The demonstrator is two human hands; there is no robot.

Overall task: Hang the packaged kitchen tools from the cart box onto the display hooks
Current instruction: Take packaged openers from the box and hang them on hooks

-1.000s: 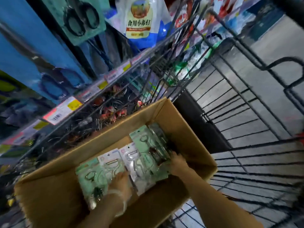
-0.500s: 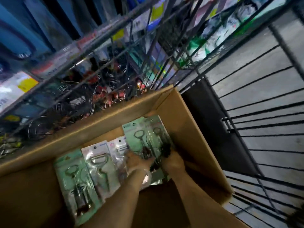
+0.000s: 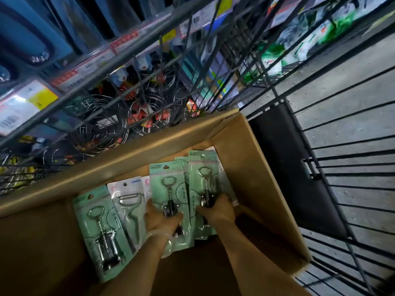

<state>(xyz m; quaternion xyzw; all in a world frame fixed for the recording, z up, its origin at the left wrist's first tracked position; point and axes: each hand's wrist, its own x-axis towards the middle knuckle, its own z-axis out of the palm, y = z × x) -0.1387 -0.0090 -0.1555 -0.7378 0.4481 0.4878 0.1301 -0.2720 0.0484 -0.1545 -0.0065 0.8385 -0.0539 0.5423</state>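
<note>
Cardboard box, both hands on corkscrew packs.

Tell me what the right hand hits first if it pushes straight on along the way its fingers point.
The right hand already grips the rightmost corkscrew pack. Going straight on, it would likely slide up that card toward the cardboard box far wall; depth is unclear.

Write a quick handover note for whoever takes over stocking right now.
Left hand grips a green corkscrew pack in the cardboard box.
Right hand grips the corkscrew pack at the right.
A peeler pack and another corkscrew pack lie further left in the box.
Done: nothing visibly hung yet.
Left: lift the packs out and hang them on the display hooks.
</note>
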